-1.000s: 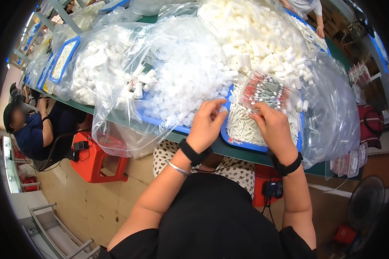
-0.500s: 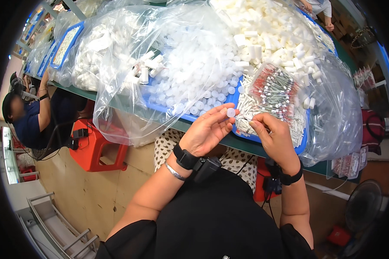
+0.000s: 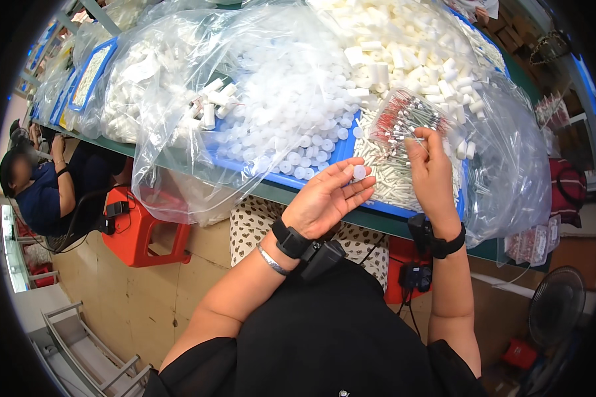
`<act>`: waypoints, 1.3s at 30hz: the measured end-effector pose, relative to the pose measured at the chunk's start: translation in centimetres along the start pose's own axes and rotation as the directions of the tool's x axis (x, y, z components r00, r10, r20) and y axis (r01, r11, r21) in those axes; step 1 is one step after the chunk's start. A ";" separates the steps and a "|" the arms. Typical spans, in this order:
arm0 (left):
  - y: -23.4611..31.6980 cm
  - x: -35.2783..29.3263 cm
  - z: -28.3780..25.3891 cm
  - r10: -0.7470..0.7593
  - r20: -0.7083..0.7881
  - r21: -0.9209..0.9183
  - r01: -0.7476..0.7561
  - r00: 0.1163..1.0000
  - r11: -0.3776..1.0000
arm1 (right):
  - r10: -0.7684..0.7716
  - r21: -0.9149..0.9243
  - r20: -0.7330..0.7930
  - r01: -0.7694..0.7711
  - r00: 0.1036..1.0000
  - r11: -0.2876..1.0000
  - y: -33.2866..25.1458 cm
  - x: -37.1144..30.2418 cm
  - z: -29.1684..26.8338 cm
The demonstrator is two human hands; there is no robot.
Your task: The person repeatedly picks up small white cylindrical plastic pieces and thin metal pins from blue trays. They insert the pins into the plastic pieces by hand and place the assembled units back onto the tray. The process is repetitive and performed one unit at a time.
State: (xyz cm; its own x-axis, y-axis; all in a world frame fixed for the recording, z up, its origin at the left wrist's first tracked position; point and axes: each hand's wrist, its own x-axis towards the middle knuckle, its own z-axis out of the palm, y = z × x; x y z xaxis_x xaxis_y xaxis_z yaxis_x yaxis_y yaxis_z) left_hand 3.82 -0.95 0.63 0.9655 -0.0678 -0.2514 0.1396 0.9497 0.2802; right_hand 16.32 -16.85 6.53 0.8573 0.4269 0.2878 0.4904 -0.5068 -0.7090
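Observation:
Between the thumb and fingers of my left hand (image 3: 328,198) is a translucent white round cap (image 3: 359,172), held near the table's front edge. My right hand (image 3: 432,173) has thumb and forefinger pinched together over a clear plastic box (image 3: 379,127). Inside that box lie many thin parts with red and grey-green leads (image 3: 414,118). Whatever the pinch holds is too small to make out. Under and around the box, small white tubes (image 3: 387,175) fill a blue tray (image 3: 464,192). To the left, many more translucent caps (image 3: 301,126) are heaped on another blue tray (image 3: 268,173).
Behind the trays rises a heap of cream foam-like cylinders (image 3: 404,59). Clear plastic bags (image 3: 165,126) spread over the table's left; another bag (image 3: 506,165) drapes on the right. A red stool (image 3: 146,228) and a co-worker (image 3: 43,185) are at the left, a fan (image 3: 556,304) lower right.
My right hand has moved up and away from the white tubes to the box of leaded parts. My left hand still holds the cap. The view has shifted slightly.

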 end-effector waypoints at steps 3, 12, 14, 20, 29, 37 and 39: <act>0.0 0.0 0.2 0.012 0.022 -0.029 -0.012 1.000 1.000 | -0.020 0.054 -0.044 0.023 0.999 0.998 0.2 0.1 -0.2; -0.3 0.6 0.7 0.037 0.057 -0.076 -0.032 0.998 0.997 | 0.105 0.325 0.421 -0.258 0.901 0.910 -1.9 -2.3 -2.5; -0.3 0.5 0.5 0.025 0.056 -0.083 -0.020 0.998 0.996 | 0.106 0.335 0.495 -0.302 0.863 0.893 -1.8 -2.9 -2.6; -0.3 0.3 0.4 0.016 0.043 -0.082 -0.012 0.999 0.997 | 0.108 0.288 0.479 -0.272 0.871 0.918 -1.1 -3.4 -2.1; -0.3 0.0 0.5 0.027 0.012 -0.039 -0.026 1.000 0.999 | 0.038 0.247 0.523 -0.195 0.851 0.949 -1.1 -3.2 -2.4; -0.2 -0.1 0.6 0.025 -0.005 0.043 -0.024 1.000 0.999 | 0.084 0.279 0.520 -0.262 0.850 0.924 -0.8 -3.2 -2.4; -0.1 -0.3 0.8 0.037 -0.025 0.108 -0.034 0.999 0.994 | 0.121 0.273 0.532 -0.305 0.838 0.912 -0.8 -3.1 -2.5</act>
State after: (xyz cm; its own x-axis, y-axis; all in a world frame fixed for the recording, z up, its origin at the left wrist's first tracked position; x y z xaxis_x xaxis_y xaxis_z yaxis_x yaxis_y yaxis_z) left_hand 3.73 -1.23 1.38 0.9643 -0.0247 -0.2635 0.1292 0.9130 0.3870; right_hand 13.66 -19.66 7.85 0.6946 0.6949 -0.1864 0.1434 -0.3876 -0.9106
